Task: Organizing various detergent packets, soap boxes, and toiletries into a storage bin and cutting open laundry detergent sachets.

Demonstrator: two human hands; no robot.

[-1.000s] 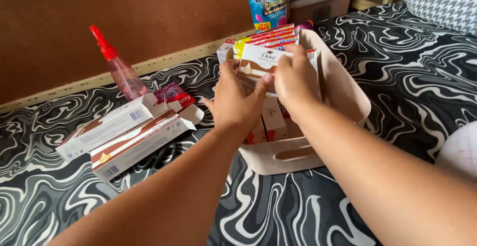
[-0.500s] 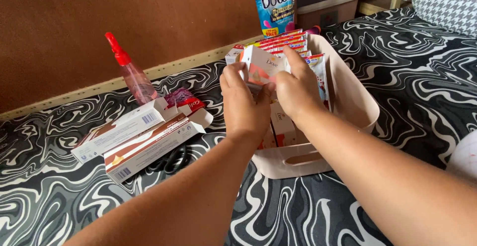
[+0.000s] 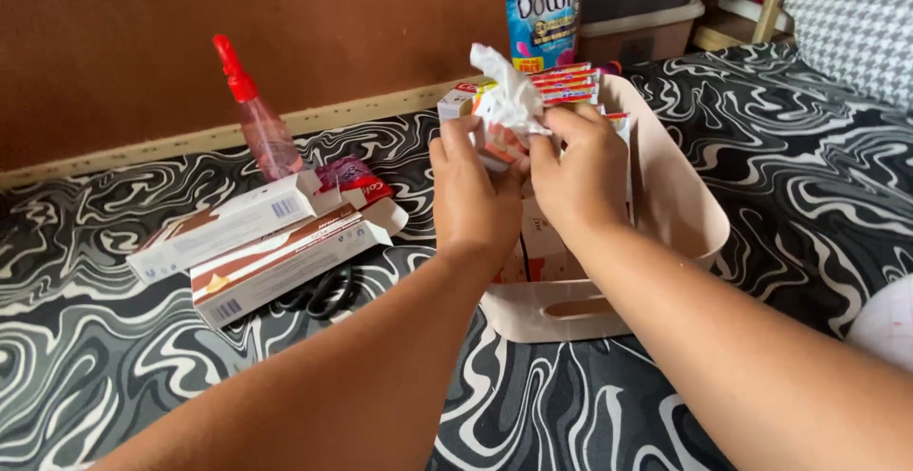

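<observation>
Both hands — left hand (image 3: 473, 195), right hand (image 3: 582, 174) — grip a crumpled white packet (image 3: 509, 100) above the beige basket (image 3: 680, 207).

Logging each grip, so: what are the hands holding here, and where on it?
Both hands, left hand and right hand, pinch a crumpled white wrapper by its lower end, above the beige plastic basket.

My left hand (image 3: 473, 195) and right hand (image 3: 582, 178) cover most of the small box (image 3: 496, 148) they grip, so I can't tell its full shape. White crumpled wrapper (image 3: 509, 96) hides the box tops behind it. Basket (image 3: 680, 205) contents below the hands: mostly hidden. Scissors (image 3: 323, 292) sit under the long cartons (image 3: 276, 257), only dark handles show. Blue pouch (image 3: 544, 5) cut off at top edge. White round thing (image 3: 884, 324) cut by right edge, can't ID.
</observation>
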